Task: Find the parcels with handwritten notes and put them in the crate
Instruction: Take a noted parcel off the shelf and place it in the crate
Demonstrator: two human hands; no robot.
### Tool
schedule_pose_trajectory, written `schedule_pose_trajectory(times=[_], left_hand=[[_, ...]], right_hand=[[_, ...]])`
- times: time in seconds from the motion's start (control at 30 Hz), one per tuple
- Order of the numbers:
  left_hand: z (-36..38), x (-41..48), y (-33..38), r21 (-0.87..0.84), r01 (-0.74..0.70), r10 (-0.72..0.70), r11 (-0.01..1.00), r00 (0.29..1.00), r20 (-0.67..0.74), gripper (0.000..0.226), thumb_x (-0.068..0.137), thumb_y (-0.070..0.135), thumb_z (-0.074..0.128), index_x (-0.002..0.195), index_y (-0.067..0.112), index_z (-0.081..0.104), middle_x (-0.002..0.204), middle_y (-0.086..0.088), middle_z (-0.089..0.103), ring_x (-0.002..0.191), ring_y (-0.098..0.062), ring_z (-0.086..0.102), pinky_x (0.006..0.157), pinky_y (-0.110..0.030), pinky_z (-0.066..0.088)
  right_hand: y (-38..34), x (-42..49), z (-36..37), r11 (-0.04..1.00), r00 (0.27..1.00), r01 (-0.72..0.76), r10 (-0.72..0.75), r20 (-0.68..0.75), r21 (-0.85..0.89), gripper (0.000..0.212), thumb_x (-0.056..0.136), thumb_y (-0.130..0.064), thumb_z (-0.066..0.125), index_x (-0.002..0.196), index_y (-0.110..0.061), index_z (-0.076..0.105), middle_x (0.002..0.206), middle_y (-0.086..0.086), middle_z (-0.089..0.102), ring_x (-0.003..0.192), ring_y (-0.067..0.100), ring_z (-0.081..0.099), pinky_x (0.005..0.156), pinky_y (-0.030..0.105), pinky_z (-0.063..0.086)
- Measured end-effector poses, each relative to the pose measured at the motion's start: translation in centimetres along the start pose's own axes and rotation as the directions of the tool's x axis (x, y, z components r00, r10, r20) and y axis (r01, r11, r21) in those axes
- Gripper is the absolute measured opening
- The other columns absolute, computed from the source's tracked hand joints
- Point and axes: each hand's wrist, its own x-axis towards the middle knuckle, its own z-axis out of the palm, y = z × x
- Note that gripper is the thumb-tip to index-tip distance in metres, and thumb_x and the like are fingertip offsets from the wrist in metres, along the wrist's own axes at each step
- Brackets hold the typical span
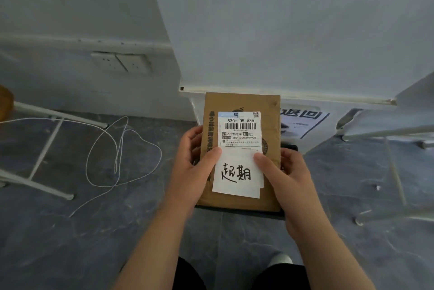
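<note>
Both hands gripped the brown parcel [242,149], left hand [195,165] and right hand [285,177] at its sides. Thumbs pressed the handwritten note [237,174] below the shipping label [239,129].

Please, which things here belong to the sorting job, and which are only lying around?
Job: flat brown cardboard parcel; white paper note with black handwriting; printed white shipping label; left hand and right hand gripping the parcel.
Lying about: loose white cord; white wall sockets; white metal furniture legs; printed white poster.

I grip the parcel [272,120] between left hand [195,163] and right hand [290,177]; note [237,174] under both thumbs, label [240,129] beyond them.
</note>
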Motion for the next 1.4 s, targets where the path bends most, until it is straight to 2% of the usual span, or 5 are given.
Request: schedule_pose_trajectory(times=[0.5,0.63,0.97,1.17,1.4], left_hand=[[1.9,14.3,-24.4,0.098,0.058,-0.051,0.993,0.996,-0.072,0.035,0.091,0.028,0.066,0.112,0.051,0.052,0.112,0.010,0.068,0.097,-0.008,0.071,0.079,-0.036,0.063],[2.5,17.0,-29.3,0.143,0.078,-0.069,0.987,0.995,-0.066,0.034,0.077,0.050,0.066,0.102,0.066,0.051,0.120,0.008,0.065,0.103,-0.010,0.069,0.083,-0.039,0.061],[2.4,20.8,-36.2,0.335,0.087,-0.060,0.938,0.994,-0.092,0.047,0.091,0.042,0.062,0.135,0.042,0.047,0.122,0.008,0.057,0.102,-0.009,0.063,0.085,-0.039,0.060],[2.1,21.8,-38.8,0.450,0.044,0.019,0.892,0.991,-0.134,0.029,0.095,0.028,0.062,0.119,0.026,0.046,0.094,0.008,0.062,0.082,-0.010,0.066,0.068,-0.041,0.061],[2.1,22.8,-41.2,0.478,0.053,0.012,0.877,0.991,-0.131,0.022,0.098,0.018,0.058,0.117,0.027,0.052,0.105,0.010,0.060,0.080,-0.001,0.061,0.068,-0.036,0.063]], right_hand=[[21.0,19.7,3.2,0.997,0.997,-0.071,0.071,-0.012,-0.037,0.052,0.077,-0.039,0.082,0.119,-0.024,0.055,0.112,-0.002,0.071,0.094,0.016,0.073,0.076,0.036,0.062],[24.9,23.6,3.4,0.991,0.993,-0.117,0.115,-0.028,-0.059,0.055,0.078,-0.038,0.082,0.124,-0.022,0.055,0.111,0.000,0.071,0.093,0.017,0.073,0.070,0.033,0.060],[31.7,28.2,5.0,0.980,0.986,-0.161,0.154,-0.066,-0.118,0.052,0.083,-0.040,0.077,0.125,-0.021,0.054,0.107,-0.003,0.070,0.092,0.013,0.071,0.070,0.029,0.058],[34.4,30.1,5.9,0.959,0.989,-0.140,0.123,-0.084,-0.246,0.057,0.083,-0.045,0.075,0.130,-0.021,0.055,0.111,-0.006,0.066,0.101,0.014,0.065,0.084,0.034,0.057],[36.5,32.2,7.9,0.921,0.992,-0.071,0.027,-0.120,-0.383,0.087,0.055,-0.075,0.064,0.128,-0.028,0.059,0.119,0.000,0.064,0.099,0.016,0.066,0.084,0.042,0.060]])
